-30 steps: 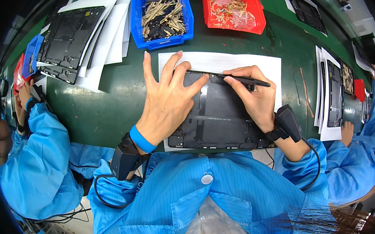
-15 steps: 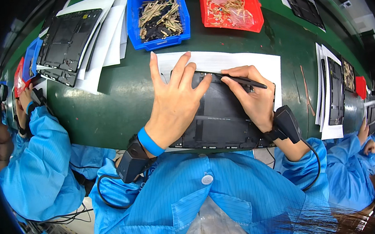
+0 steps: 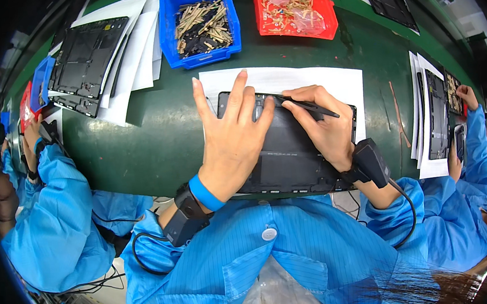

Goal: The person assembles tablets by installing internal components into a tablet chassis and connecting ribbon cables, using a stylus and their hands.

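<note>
A flat black device housing (image 3: 292, 169) lies in front of me, partly over a white paper sheet (image 3: 306, 76). My left hand (image 3: 229, 139) rests across its left part, fingers spread, the thumb and index finger near the upper edge. My right hand (image 3: 329, 130) pinches a slim black pen-shaped tool (image 3: 322, 109), its back end sticking out to the right. The tool's working tip is hidden by my fingers at the housing's upper edge, close to my left thumb. Whether anything small lies under the fingertips I cannot make out.
Beyond the sheet stand a blue bin (image 3: 203, 57) of small brownish strips and a red bin (image 3: 296, 31) of small parts and clear bags. Black housings (image 3: 87, 55) lie stacked with papers at left, more (image 3: 437, 112) at right. Co-workers in blue sit on both sides.
My left hand has shifted slightly right and down, and its wrist has turned; the housing's upper left corner now shows. The right hand keeps its pinch. A co-worker's hand at right has reached forward.
</note>
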Available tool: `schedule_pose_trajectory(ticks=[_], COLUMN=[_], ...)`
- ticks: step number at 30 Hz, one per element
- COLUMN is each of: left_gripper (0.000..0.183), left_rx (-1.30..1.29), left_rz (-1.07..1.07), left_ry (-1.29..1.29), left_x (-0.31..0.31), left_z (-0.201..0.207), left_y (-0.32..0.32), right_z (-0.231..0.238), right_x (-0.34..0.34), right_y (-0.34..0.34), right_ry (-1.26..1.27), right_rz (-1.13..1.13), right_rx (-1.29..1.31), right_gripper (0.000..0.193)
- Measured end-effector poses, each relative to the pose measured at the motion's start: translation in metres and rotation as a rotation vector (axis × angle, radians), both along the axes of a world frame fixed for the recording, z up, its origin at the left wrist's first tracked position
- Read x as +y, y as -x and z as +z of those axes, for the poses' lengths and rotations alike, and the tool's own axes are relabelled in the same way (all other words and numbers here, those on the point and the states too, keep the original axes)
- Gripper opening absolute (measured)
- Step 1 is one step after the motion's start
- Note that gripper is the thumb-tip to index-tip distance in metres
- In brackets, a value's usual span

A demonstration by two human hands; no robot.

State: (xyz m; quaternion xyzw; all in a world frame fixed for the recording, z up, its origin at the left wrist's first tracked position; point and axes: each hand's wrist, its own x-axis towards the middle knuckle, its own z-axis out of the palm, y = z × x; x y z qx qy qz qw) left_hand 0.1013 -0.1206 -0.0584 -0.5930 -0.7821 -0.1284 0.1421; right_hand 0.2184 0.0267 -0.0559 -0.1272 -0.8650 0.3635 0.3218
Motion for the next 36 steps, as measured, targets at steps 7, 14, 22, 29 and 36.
schedule_pose_trajectory(ticks=[7,14,22,29,36], left_gripper=[0.045,0.055,0.050,0.033,0.021], left_rx=[-0.066,-0.138,-0.075,-0.027,-0.410], left_rz=[0.002,-0.017,0.001,-0.032,-0.194], left_ry=[-0.012,-0.044,-0.028,-0.048,-0.197], left_x=[-0.001,-0.006,0.001,0.004,0.007], left_z=[-0.003,-0.001,-0.001,-0.001,0.018], left_y=[-0.001,0.000,-0.002,-0.003,0.034], right_z=[0.001,0.001,0.002,-0.001,0.005], right_x=[0.000,0.000,0.001,0.003,0.000], right_y=[0.000,0.000,-0.001,-0.001,-0.016], right_ry=[-0.013,-0.024,-0.014,-0.084,-0.416], right_rz=[-0.018,-0.015,-0.014,0.040,0.182], right_rx=[0.004,0.001,-0.012,0.037,-0.139], right_gripper=[0.017,0.017,0.016,0.016,0.019])
